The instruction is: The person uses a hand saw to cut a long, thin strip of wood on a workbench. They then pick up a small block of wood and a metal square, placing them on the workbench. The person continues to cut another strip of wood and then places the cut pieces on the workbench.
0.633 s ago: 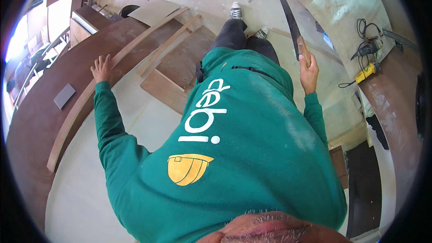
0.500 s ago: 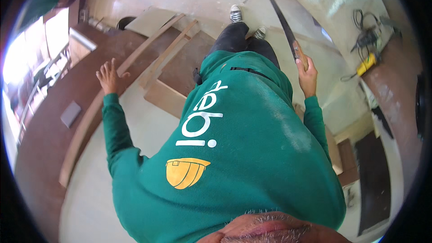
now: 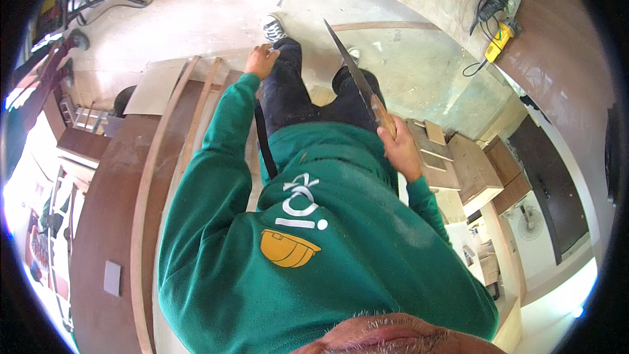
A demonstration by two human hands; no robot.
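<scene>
My right hand (image 3: 402,151) is closed round the wooden handle (image 3: 382,117) of a handsaw. The saw's dark, tapering blade (image 3: 350,62) points away from me, over the floor and across my right leg. My left hand (image 3: 262,61) is out in front, over my left leg near the knee, with its fingers curled. Whatever it may hold is too small or hidden to make out. A black strap (image 3: 263,139) runs from my waist up alongside my left sleeve; its far end disappears near the forearm.
Long wooden strips (image 3: 152,190) lie along a brown board surface (image 3: 105,223) at my left, with a small pale block (image 3: 113,278) on it. Wooden boxes (image 3: 473,169) stand at right. A corded power tool (image 3: 493,5) and a yellow tool (image 3: 500,42) lie at far right.
My left hand has gone from spread above the wooden strips to curled over my left leg. The saw in my right hand has come nearer my body and moved left. The view has turned.
</scene>
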